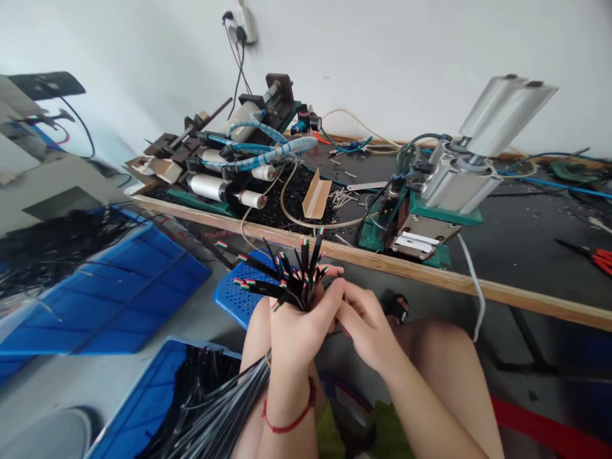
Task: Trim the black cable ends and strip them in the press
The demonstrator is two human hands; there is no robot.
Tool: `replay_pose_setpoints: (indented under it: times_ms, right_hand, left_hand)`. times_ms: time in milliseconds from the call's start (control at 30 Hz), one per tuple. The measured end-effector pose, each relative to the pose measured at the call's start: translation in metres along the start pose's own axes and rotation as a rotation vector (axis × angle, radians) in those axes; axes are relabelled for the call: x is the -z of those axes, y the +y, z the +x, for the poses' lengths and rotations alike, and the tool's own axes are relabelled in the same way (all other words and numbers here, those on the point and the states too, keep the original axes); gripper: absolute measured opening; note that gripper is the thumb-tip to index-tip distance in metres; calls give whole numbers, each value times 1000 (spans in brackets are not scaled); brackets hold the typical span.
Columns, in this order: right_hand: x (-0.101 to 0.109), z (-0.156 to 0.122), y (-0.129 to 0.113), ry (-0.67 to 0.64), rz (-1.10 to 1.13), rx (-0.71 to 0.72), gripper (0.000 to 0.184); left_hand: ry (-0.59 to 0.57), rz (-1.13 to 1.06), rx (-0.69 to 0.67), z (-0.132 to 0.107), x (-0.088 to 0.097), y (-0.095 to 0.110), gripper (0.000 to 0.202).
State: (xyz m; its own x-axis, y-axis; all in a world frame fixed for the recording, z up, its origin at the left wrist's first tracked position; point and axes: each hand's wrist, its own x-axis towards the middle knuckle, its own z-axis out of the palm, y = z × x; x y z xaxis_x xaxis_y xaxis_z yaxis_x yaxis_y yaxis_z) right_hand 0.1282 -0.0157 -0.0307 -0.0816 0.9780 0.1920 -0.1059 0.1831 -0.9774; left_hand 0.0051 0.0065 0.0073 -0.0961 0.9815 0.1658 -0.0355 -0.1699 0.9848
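Observation:
My left hand [296, 328] is wrapped round a bundle of black cables [287, 274]. Their stripped ends show red, green and white cores and fan out above my fist. The cables' long tails [224, 408] trail down past my wrist, which wears a red string bracelet [291, 422]. My right hand [366, 325] sits just right of the bundle, its fingers curled and pinching at the cables next to my left thumb. Both hands hover over my lap in front of the workbench's wooden edge [430, 273].
A green-based pneumatic press [444, 191] stands on the bench ahead. A second machine with blue hoses [239, 153] sits at the back left. Blue crates [119, 287] hold black cables at left and lower left. A blue stool [239, 293] is below the bundle. Red-handled pliers [597, 255] lie far right.

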Motion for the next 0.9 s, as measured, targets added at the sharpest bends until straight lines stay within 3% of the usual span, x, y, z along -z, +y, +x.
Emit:
replay_pose_setpoints:
  times_ms: [133,333,533,733,800,900]
  right_hand:
    - [-2,-8,-2,169,-4,97,45]
    - [-18,-17,-6,290,-63,119,44]
    - [-24,-22,-6,279,-1,145,43]
    - [-28,-15,7,149,238,-43,49]
    - [-29,-14,8,131,192,-46,51]
    - [-27,-13,3,196,-72,53,42]
  left_hand:
    - [0,-122,38,2,-3,3,15]
    - [-70,-208,131,1,9,-11,19]
    - [-174,-303,138,-3,24,-11,18]
    - [-262,-362,207,-1,31,-8,38]
    - [-246,-368,229,0,33,-8,45]
    - [-191,-350,188,1,34,-7,47]
